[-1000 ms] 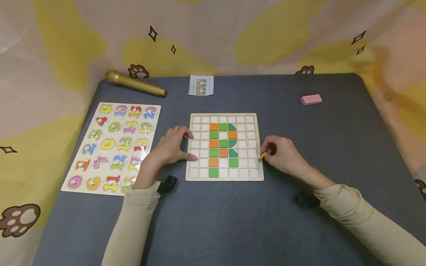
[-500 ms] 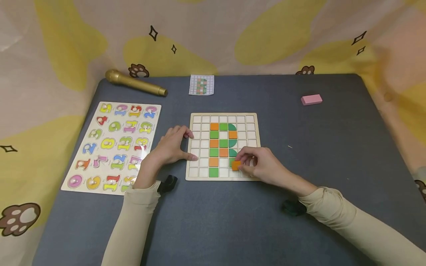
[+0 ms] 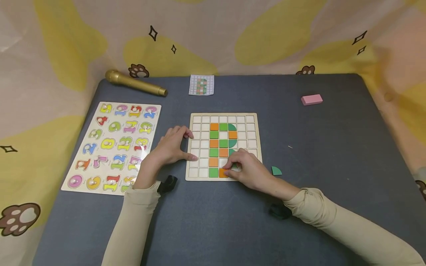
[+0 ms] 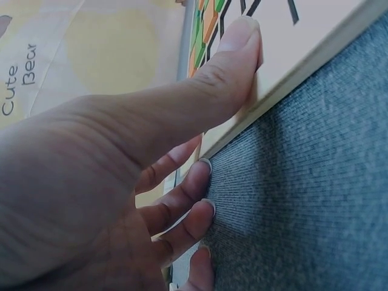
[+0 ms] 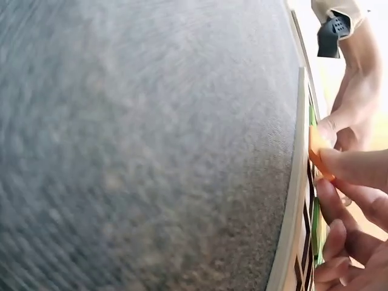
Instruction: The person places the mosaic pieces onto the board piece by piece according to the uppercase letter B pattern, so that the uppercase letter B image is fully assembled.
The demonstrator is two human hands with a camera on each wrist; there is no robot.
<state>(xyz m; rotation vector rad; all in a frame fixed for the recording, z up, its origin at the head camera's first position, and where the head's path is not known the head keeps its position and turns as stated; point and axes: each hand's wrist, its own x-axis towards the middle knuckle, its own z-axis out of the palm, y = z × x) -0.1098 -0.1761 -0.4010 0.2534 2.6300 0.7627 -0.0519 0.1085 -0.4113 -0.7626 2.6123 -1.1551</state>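
Note:
My right hand (image 3: 250,170) pinches an orange square tile (image 3: 222,173) between thumb and fingers, over the bottom row of a wooden grid board (image 3: 202,178). In the right wrist view the orange tile (image 5: 316,148) is tilted, one edge down at the board. Orange and green tiles fill several cells of the grid, some partly hidden by my right hand. At the board's left side rests my left hand (image 3: 171,145). Its thumb (image 4: 233,66) lies on the board's top, and its other fingers reach to the edge. A green quarter-circle tile (image 3: 276,171) lies right of the board.
A number puzzle board (image 3: 94,151) lies left, close to my left forearm. Behind stand a gold microphone (image 3: 136,83) and a small printed pattern card (image 3: 201,85). A pink block (image 3: 311,99) sits back right. Patterned cloth (image 3: 266,37) rises behind the table.
My right hand has carried the orange tile leftward from beyond the board's right edge to the bottom row. The green quarter-circle tile is now uncovered. My left hand stays put.

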